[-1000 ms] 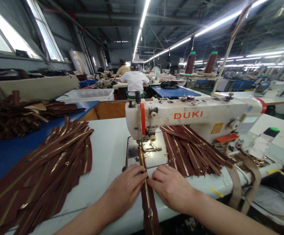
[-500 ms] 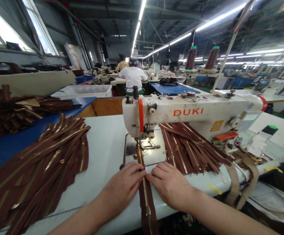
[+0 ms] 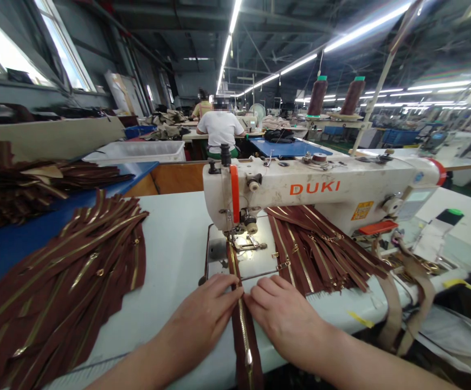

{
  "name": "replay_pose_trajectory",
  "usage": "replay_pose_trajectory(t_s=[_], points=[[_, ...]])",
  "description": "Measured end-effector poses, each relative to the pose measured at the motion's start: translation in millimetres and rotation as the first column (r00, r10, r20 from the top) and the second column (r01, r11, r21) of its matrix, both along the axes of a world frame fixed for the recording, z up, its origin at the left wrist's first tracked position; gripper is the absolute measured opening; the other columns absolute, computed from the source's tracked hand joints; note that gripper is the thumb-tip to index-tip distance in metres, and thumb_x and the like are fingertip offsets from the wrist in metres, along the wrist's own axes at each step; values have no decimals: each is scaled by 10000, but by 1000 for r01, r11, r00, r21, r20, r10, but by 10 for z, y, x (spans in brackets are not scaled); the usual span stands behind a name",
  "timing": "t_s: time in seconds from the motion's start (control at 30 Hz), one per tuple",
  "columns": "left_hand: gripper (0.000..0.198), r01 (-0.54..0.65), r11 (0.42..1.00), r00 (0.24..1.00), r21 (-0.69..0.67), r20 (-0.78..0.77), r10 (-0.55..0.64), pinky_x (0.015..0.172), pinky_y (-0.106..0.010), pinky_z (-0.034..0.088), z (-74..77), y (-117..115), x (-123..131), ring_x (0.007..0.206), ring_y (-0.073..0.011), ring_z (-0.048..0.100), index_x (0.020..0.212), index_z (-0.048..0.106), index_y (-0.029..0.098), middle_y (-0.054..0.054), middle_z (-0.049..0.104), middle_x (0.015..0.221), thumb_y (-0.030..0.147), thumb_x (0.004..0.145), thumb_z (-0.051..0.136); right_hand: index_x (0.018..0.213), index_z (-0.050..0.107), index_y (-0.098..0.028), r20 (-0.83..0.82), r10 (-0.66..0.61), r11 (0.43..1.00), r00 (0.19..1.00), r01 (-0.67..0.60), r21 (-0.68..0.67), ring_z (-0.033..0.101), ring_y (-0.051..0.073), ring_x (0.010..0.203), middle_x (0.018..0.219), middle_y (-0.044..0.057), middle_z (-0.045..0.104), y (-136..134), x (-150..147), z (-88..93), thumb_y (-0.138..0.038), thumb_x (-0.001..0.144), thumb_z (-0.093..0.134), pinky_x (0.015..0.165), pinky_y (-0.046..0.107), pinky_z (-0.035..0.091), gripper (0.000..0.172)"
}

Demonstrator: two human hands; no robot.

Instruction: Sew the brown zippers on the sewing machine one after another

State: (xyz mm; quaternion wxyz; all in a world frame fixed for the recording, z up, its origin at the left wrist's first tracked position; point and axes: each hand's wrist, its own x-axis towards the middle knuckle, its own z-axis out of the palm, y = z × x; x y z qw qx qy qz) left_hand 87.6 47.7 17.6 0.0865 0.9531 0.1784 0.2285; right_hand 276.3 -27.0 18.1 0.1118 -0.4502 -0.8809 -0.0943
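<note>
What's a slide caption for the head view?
Left hand and right hand on a brown gold-toothed zipper at a DUKI sewing machine.

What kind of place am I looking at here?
Probably a sewing workshop: a sewing machine in front, large thread spools above it, and a pile of zippers on the left.

One head-worn cam: close to the sewing machine, front side, slightly higher, facing forward and down; sees past it over the blue table behind.
</note>
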Motion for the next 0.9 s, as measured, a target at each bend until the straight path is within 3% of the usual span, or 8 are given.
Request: replay_pose_trajectory(t_s=[0.33,0.47,0.7,0.9], points=[[268,67,981,991,181,-126,-44,916,-410,513,75,13,34,1004,-226,595,1031,612,115,-108,662,1057,48,889,395,1001,588,-112,-56,1,1000,998,0,19,439,197,829,903,37,571,0,-1,-57,-155,854,590,780,342,344,153],[270,51,983,990,177,-140,-26,915,-394,517,71,40,44,1002,-220,601,1020,616,116,-109,667,1059,47,880,396,974,597,-117,-52,8,1000,999,-7,18,438,200,841,908,40,569,32,1,-59,-162,862,574,796,343,345,123],[314,82,956,974,280,-225,-17,941,-398,498,48,174,57,1016,-231,606,1028,638,110,-100,679,1078,21,856,391,944,604,-119,-23,-6,1000,1000,6,12,438,205,851,892,49,568,194,23,-9,-158,858,567,799,353,352,102],[294,54,956,970,287,-242,17,925,-378,508,41,345,93,1025,-226,603,1006,644,121,-98,679,1061,45,865,397,881,613,-133,-13,-3,1000,1000,3,7,456,207,854,873,62,574,374,44,62,-136,871,529,773,344,369,84]])
